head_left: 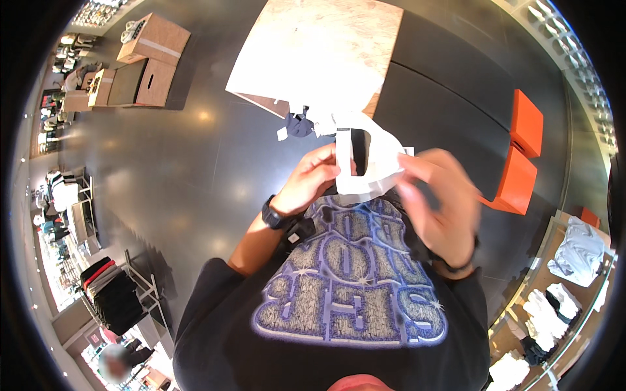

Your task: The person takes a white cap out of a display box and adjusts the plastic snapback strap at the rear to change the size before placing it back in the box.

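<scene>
My left hand (314, 176) grips a white paper or plastic wrapper (369, 155) with a dark item showing through an opening in it, held just in front of my chest. My right hand (440, 202) is blurred with motion, fingers spread, close to the wrapper's right edge; whether it touches the wrapper is unclear. A black watch sits on my left wrist. Below the hands, my black T-shirt with a large blue and grey print (349, 274) fills the lower middle. A small dark garment piece and white tags (300, 124) lie at the table's near edge.
A light wooden table (326, 45) covered partly by white sheets stands ahead. Orange boxes (521, 153) sit on a dark bench at right. Cardboard boxes (153, 62) are far left. A clothes rack (111, 293) is lower left; folded garments on shelves (567, 274) lower right.
</scene>
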Demonstrator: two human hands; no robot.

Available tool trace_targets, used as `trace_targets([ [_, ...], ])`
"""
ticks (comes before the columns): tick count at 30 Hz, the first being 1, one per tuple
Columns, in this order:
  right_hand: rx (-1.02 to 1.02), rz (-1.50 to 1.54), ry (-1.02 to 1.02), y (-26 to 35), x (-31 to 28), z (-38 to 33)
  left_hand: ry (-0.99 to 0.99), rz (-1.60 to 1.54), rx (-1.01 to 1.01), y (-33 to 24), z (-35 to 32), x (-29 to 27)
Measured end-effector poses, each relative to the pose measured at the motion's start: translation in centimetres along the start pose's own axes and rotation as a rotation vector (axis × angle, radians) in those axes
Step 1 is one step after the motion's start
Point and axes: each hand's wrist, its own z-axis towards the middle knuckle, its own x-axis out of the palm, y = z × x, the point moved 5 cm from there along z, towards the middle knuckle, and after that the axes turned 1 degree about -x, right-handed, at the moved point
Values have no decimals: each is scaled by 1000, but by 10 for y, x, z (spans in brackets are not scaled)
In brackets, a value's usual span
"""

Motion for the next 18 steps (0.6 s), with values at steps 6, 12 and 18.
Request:
trace_targets([
  [6, -1096, 438, -669, 122, -49, -35, 143, -355, -216, -2, 8, -7],
  [12, -1017, 405, -412, 157, -13, -6, 169, -265, -191, 14, 13, -9],
  [18, -954, 388, -463, 158, 3, 0, 2, -306, -264, 58, 22, -29],
])
